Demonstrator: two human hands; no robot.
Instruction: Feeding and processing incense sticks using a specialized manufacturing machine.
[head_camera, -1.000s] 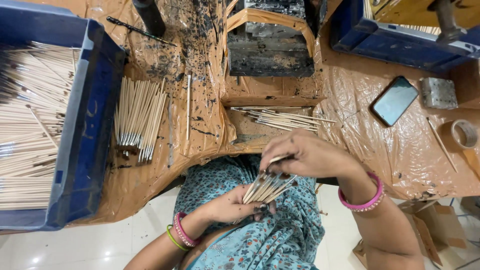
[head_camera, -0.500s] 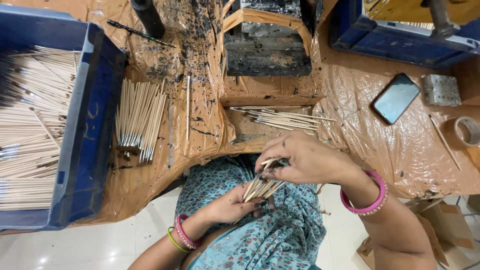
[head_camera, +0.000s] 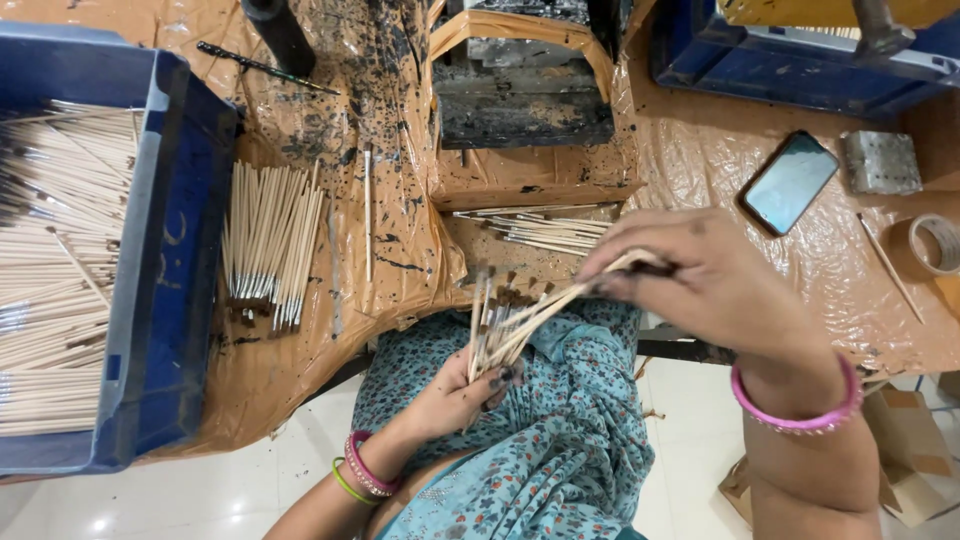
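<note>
While we looked down at our lap, our left hand (head_camera: 455, 390) gripped the near end of a small bunch of thin sticks (head_camera: 500, 320), fingers closed round them, dark-tipped ends fanning upward. Our right hand (head_camera: 700, 280) came in from the right, its fingers pinched narrow on a few sticks at the far edge of the fan, close to the front edge of the surface (head_camera: 700, 160), which was covered in a brown plastic sheet.

The bunch sat over our patterned blue dress, just in front of a short loose pile of sticks (head_camera: 540, 230) on the sheet. Further left lay a tidy row of sticks (head_camera: 270, 245), and beyond it a blue crate (head_camera: 170, 260) heaped with many more. A phone (head_camera: 790, 183), a grey metal block (head_camera: 880, 162) and a roll of tape (head_camera: 938, 245) lay to the right.

To do this well, we judged that the left hand should hold firm low down so the sticks could not slip, while the right drew only a few at a time, keeping them parallel. Pulling along their length, not sideways, seemed safest, since such thin sticks would likely snap or scatter if bent.
</note>
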